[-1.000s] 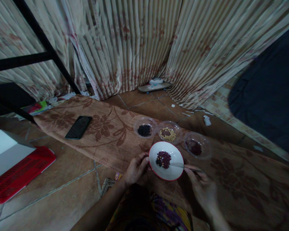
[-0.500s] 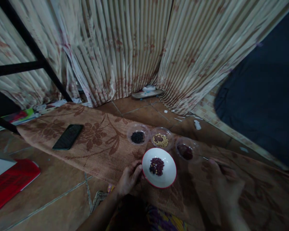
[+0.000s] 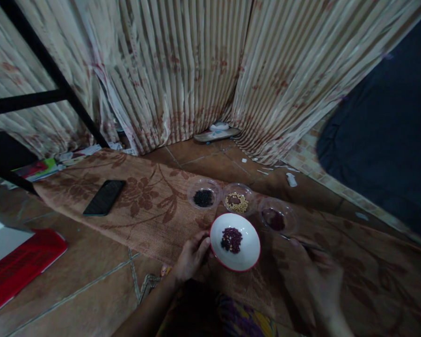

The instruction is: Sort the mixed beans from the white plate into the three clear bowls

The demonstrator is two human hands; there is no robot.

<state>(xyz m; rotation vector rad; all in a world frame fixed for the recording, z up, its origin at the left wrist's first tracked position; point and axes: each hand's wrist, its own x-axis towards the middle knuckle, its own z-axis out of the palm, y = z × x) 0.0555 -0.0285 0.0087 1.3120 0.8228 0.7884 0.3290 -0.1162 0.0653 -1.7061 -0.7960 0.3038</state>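
Note:
A white bowl with a red rim (image 3: 250,255) holds a mix of dark red, black and a few pale beans (image 3: 232,239). My left hand (image 3: 192,255) grips its left edge, thumb at the rim. Beyond the bowl are three clear plastic cups: one with black beans (image 3: 203,198), one with yellowish beans (image 3: 241,205), and one with dark red beans (image 3: 275,220). My right hand (image 3: 317,271), blurred, is closed round a thin metal utensil (image 3: 286,237). The utensil's tip points left, just below the red-bean cup; its exact kind is unclear.
A brown floral cloth (image 3: 161,234) covers the long surface beneath everything. A black phone (image 3: 104,197) lies on its left part. A red and white box (image 3: 31,257) is at lower left. Striped curtains (image 3: 182,70) hang behind, with a skateboard (image 3: 217,135) on the tiled floor.
My right hand and the utensil have moved left and slightly down, bringing the tip below the red-bean cup. My left hand still holds the bowl. The view has shifted slightly.

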